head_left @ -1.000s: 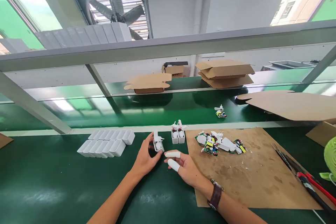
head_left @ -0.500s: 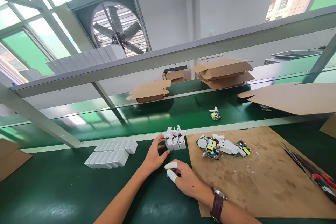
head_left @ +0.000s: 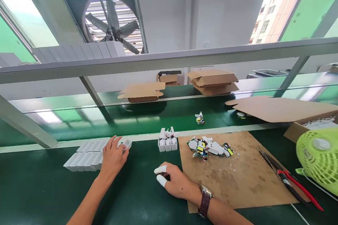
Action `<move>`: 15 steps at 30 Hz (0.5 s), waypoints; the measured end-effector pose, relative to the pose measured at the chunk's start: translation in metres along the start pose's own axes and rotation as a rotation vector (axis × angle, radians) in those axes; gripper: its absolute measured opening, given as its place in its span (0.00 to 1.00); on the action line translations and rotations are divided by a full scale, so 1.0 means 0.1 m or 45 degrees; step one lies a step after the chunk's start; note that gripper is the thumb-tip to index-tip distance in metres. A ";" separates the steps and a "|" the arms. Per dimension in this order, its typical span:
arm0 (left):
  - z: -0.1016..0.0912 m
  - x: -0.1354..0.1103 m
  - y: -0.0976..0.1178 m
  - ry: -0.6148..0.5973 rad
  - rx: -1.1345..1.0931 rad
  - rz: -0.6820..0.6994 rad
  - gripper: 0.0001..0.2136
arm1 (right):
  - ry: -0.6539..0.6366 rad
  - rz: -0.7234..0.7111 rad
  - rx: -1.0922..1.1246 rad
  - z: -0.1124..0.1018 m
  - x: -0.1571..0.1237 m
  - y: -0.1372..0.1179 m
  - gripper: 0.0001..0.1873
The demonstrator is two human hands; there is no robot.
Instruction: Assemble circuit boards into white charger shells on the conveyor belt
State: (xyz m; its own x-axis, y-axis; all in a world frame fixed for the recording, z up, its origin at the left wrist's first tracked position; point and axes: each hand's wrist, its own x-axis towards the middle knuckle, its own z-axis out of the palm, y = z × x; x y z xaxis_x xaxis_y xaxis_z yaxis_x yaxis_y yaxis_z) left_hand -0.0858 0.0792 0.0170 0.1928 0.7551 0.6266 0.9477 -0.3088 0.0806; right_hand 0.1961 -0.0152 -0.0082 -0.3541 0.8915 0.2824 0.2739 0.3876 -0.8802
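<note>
In the head view, we have our left hand (head_left: 112,154) over the right end of a double row of white cases (head_left: 87,161), which lie side by side on the left of the dark green bench (head_left: 142,200). Its fingers arch wide over the back row, with the end case just by the thumb and fingertips, but the hand covers part of it and we cannot tell whether we grip it. Our right hand (head_left: 176,182) hangs low near the middle, half curled, thumb and forefinger a narrow gap apart, both in white finger covers (head_left: 161,181); a watch (head_left: 205,200) circles that wrist. Between and beyond our hands, three filled cases (head_left: 167,144) stand upright, touching one another, white parts poking out at the top. Just right of them, a pile of circuit boards (head_left: 202,153) with white parts lies on a brown sheet (head_left: 224,186), small white bits scattered nearby. Farther back, one board (head_left: 200,119) sits alone on the green surface. At the sheet's right side we see red-and-black-handled pliers (head_left: 289,181), and beyond them a lime-green fan (head_left: 314,161)
</note>
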 end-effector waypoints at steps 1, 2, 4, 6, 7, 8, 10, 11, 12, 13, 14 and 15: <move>0.03 -0.02 0.07 0.018 -0.084 0.008 0.12 | 0.002 -0.027 -0.034 -0.04 0.01 -0.05 0.15; 0.05 -0.04 0.14 0.022 -0.168 0.024 0.11 | 0.019 -0.057 -0.074 -0.11 0.03 -0.11 0.15; 0.06 -0.07 0.30 0.000 -0.308 0.070 0.12 | 0.086 -0.114 -0.174 -0.29 0.09 -0.25 0.14; 0.05 -0.11 0.45 -0.025 -0.402 0.125 0.12 | 0.168 -0.138 -0.298 -0.55 0.20 -0.36 0.14; 0.05 -0.13 0.51 -0.029 -0.437 0.151 0.12 | 0.202 -0.119 -0.377 -0.70 0.25 -0.38 0.14; 0.04 -0.15 0.56 -0.030 -0.470 0.174 0.12 | 0.246 -0.069 -0.460 -0.86 0.32 -0.38 0.15; 0.04 -0.20 0.63 -0.034 -0.541 0.198 0.13 | 0.344 0.110 -0.638 -1.18 0.44 -0.31 0.16; 0.04 -0.23 0.65 -0.044 -0.580 0.199 0.13 | 0.377 0.172 -0.699 -1.34 0.49 -0.24 0.17; 0.05 -0.26 0.65 -0.057 -0.621 0.187 0.13 | 0.388 0.214 -0.747 -1.48 0.55 -0.16 0.19; 0.05 -0.29 0.65 -0.073 -0.665 0.166 0.13 | 0.392 0.258 -0.794 -1.61 0.61 -0.07 0.20; 0.06 -0.32 0.65 -0.095 -0.713 0.143 0.11 | 0.392 0.310 -0.839 -1.72 0.66 0.02 0.20; 0.06 -0.35 0.64 -0.119 -0.762 0.114 0.10 | 0.383 0.366 -0.882 -1.81 0.73 0.11 0.19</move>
State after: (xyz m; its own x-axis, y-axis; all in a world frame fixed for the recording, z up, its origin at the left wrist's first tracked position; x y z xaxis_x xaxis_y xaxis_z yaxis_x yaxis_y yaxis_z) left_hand -0.0302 0.0363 -0.0049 0.3124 0.7505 0.5823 0.6247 -0.6241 0.4693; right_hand 0.3355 0.0961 0.0722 0.0430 0.9651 0.2583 0.8444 0.1030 -0.5256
